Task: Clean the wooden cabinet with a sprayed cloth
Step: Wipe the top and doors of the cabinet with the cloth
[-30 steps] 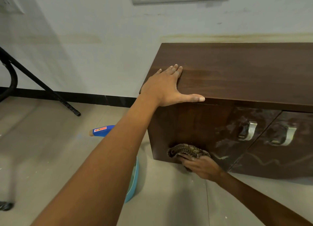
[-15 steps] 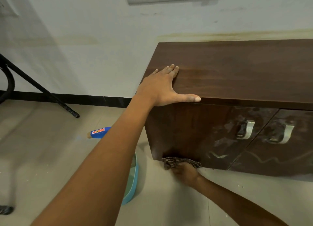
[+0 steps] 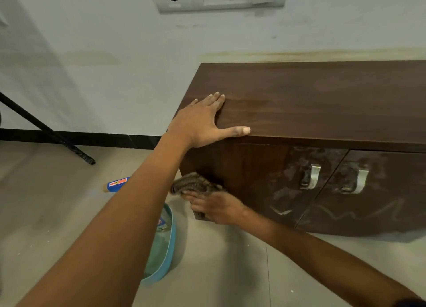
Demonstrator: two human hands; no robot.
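My right hand (image 3: pixel 216 207) has pushed the cloth (image 3: pixel 191 184) up, under my left hand (image 3: pixel 200 122), fingers pressing flat. Left stays spread on the cabinet (image 3: pixel 311 99); smears (image 3: pixel 297 168) rightward remain.

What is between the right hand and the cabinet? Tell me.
The cloth: the right hand presses it against the cabinet front, low by its left edge, as the head view shows.

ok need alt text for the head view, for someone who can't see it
A right hand presses a brown cloth against the lower left front of a dark wooden cabinet, while the left hand rests flat on its top.
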